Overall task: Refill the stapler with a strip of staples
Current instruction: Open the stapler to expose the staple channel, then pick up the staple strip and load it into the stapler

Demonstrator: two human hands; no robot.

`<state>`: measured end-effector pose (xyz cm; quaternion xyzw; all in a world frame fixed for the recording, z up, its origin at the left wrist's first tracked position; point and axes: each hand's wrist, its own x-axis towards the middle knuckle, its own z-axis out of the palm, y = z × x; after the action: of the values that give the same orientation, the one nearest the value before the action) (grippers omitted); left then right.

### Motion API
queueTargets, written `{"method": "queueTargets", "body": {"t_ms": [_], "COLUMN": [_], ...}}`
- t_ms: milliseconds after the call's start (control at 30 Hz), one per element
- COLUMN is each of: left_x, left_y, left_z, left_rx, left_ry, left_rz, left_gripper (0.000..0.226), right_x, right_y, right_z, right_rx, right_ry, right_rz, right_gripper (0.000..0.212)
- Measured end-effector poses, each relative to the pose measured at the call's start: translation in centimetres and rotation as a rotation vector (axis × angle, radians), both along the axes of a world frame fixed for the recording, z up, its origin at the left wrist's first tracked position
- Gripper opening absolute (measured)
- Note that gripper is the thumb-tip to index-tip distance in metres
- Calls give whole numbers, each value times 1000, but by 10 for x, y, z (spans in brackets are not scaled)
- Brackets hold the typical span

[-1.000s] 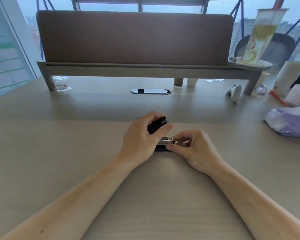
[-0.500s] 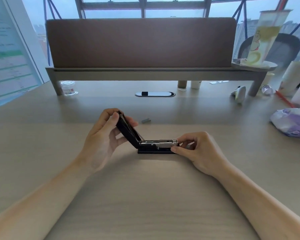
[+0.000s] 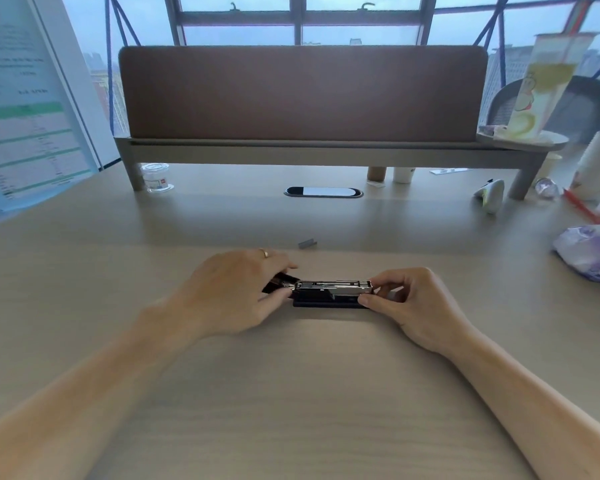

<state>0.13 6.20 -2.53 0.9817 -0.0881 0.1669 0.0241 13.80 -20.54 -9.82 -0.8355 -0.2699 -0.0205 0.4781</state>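
A black stapler [image 3: 329, 295] lies lengthwise on the desk, its lid swung fully back to the left so the silver staple channel faces up. My left hand [image 3: 236, 292] covers the folded-back lid and grips the hinge end with thumb and fingers. My right hand [image 3: 407, 299] pinches the stapler's front end between thumb and fingers. A short grey strip of staples [image 3: 307, 243] lies loose on the desk just beyond the stapler, touched by neither hand.
A brown desk divider on a shelf [image 3: 302, 150] crosses the back. A small clear jar [image 3: 157, 177] stands at the back left, a cable grommet [image 3: 323, 192] in the middle. At the right are a purple tissue pack [image 3: 593, 252], a white mouse [image 3: 492, 195] and a tall drink cup [image 3: 541, 88].
The stapler lid went from shut, to raised at an angle, to laid flat back on the left. My left hand followed it down. My right hand kept its hold on the front end.
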Motion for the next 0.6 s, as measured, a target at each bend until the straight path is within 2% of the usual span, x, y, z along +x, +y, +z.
{"method": "queueTargets", "body": {"t_ms": [100, 267, 400, 467, 600], "left_x": [6, 9, 11, 16, 55], "left_y": [-1, 8, 9, 5, -5], "left_z": [-6, -22, -22, -16, 3], "left_rx": [-33, -249, -284, -333, -476], "left_ry": [65, 122, 154, 152, 67], "left_rz": [22, 21, 36, 68, 179], "left_gripper": [34, 27, 28, 31, 19], "right_x": [0, -1, -2, -3, -3], "right_y": [-1, 0, 0, 0, -2], "right_z": [-1, 0, 3, 3, 7], "right_rx": [7, 4, 0, 14, 45], "right_ry": [11, 4, 12, 23, 65], "right_rz": [-3, -9, 21, 19, 12], "right_gripper": [16, 15, 12, 11, 19]}}
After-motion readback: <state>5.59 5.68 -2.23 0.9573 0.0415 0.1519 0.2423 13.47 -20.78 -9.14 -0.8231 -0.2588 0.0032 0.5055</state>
